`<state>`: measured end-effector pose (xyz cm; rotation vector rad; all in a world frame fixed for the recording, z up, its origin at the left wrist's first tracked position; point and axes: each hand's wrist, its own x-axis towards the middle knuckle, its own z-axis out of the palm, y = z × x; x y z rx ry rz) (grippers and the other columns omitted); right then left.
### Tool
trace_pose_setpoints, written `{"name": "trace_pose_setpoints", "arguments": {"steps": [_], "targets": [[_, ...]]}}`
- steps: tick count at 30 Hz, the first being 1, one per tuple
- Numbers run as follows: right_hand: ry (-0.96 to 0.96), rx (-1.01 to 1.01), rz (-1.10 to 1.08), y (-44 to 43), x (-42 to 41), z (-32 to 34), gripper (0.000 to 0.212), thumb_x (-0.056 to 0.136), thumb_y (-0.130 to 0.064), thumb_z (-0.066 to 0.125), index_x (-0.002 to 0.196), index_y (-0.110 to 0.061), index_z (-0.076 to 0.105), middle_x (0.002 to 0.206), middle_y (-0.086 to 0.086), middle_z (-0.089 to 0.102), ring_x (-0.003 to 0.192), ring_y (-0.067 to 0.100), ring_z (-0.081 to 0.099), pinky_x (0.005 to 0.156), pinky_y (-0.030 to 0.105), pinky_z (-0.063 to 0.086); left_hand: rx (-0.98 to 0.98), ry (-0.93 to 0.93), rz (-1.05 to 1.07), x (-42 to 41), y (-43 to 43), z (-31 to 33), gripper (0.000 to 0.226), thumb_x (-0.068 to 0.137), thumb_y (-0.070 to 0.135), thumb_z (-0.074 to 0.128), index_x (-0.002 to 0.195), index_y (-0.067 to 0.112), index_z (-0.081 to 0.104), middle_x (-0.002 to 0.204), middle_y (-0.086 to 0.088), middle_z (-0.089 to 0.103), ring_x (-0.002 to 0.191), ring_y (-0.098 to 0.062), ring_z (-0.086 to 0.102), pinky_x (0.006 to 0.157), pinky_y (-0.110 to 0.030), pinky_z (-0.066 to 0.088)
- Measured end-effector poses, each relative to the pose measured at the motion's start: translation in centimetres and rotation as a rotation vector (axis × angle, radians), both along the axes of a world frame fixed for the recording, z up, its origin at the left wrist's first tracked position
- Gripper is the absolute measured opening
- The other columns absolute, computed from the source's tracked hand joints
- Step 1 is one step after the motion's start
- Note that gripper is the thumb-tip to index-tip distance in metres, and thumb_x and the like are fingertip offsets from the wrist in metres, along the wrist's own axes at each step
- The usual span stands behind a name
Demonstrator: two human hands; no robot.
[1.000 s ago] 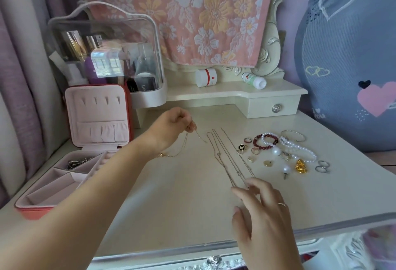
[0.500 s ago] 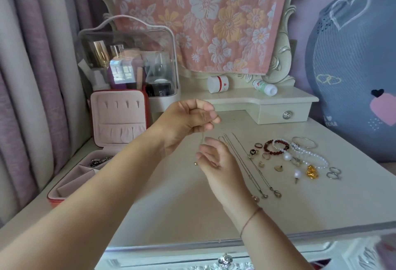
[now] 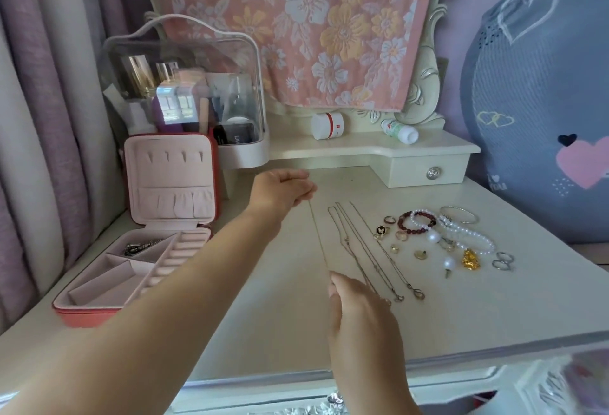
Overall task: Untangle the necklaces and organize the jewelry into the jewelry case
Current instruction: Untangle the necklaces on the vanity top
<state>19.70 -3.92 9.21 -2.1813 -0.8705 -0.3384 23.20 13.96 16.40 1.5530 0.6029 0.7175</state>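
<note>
Head view shows a hair-thin pale chain pulled straight above the table, slanting from eleven o'clock down toward five o'clock between two hands. The left hand reaches forward with curled fingers pinching the top end, and the right hand, its back to the camera, pinches the bottom end at its fingertips. One open pink jewelry case sits at nine o'clock, three other necklaces lie just right of the chain, and one cluster of bracelets, rings and charms lies at three o'clock.
</note>
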Motion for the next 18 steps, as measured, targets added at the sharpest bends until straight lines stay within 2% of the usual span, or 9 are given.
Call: {"name": "trace_pose_setpoints", "arguments": {"steps": [2,4,6,8,10,14,18], "targets": [[-0.12,-0.037,-0.051,0.0,0.2,-1.0,0.045,0.034,0.004,0.089,0.065,-0.02,0.066,0.057,-0.005,0.054,0.041,0.012,0.052,0.04,0.015,0.025,0.022,0.034,0.035,0.8,0.4,-1.3,0.014,0.087,-0.001,0.066,0.098,0.007,0.064,0.075,-0.003,0.069,0.057,-0.005,0.062,0.06,-0.012,0.049],[-0.155,-0.038,-0.071,0.0,0.4,-1.9,0.047,0.026,0.006,0.088,0.059,-0.018,0.064,0.059,-0.005,0.051,0.039,0.013,0.047,0.039,0.017,0.03,0.041,0.085,0.044,1.6,0.7,-2.7,0.015,0.086,-0.002,0.067,0.1,0.003,0.066,0.075,-0.005,0.069,0.059,-0.008,0.061,0.059,-0.011,0.048],[-0.177,-0.012,-0.084,0.0,0.5,-2.3,0.045,0.027,0.006,0.087,0.055,-0.019,0.061,0.06,-0.004,0.049,0.04,0.011,0.038,0.04,0.018,0.028,0.08,0.149,0.036,2.4,1.1,-4.0,0.018,0.083,0.0,0.071,0.101,0.002,0.07,0.075,-0.003,0.069,0.062,-0.009,0.061,0.061,-0.012,0.046],[-0.168,0.008,-0.114,0.1,0.5,-2.5,0.043,0.032,0.003,0.089,0.051,-0.019,0.058,0.061,-0.003,0.048,0.042,0.011,0.034,0.042,0.018,0.025,0.15,0.194,0.034,3.0,1.3,-4.9,0.016,0.082,0.002,0.073,0.097,0.006,0.072,0.078,0.0,0.069,0.065,-0.006,0.061,0.061,-0.007,0.045],[-0.157,0.042,-0.136,0.3,0.7,-2.8,0.042,0.034,0.002,0.09,0.051,-0.019,0.058,0.06,-0.003,0.048,0.039,0.014,0.042,0.042,0.018,0.025,0.242,0.208,0.042,3.6,1.6,-5.5,0.014,0.083,0.003,0.073,0.095,0.011,0.073,0.083,0.001,0.068,0.074,-0.007,0.061,0.064,-0.003,0.044],[-0.152,0.095,-0.181,0.6,1.0,-2.9,0.041,0.038,-0.001,0.091,0.051,-0.017,0.055,0.057,-0.002,0.048,0.037,0.017,0.046,0.041,0.017,0.023,0.409,0.274,0.034,4.5,2.3,-6.3,0.014,0.083,0.005,0.071,0.093,0.014,0.074,0.087,0.002,0.068,0.081,-0.009,0.06,0.077,-0.016,0.045],[-0.131,0.12,-0.204,0.6,0.9,-3.1,0.041,0.04,-0.004,0.091,0.053,-0.019,0.055,0.059,-0.003,0.047,0.04,0.017,0.049,0.038,0.018,0.029,0.463,0.29,0.05,5.4,3.2,-6.8,0.015,0.084,0.003,0.07,0.094,0.012,0.074,0.085,0.001,0.067,0.078,-0.01,0.061,0.072,-0.015,0.046]]}}
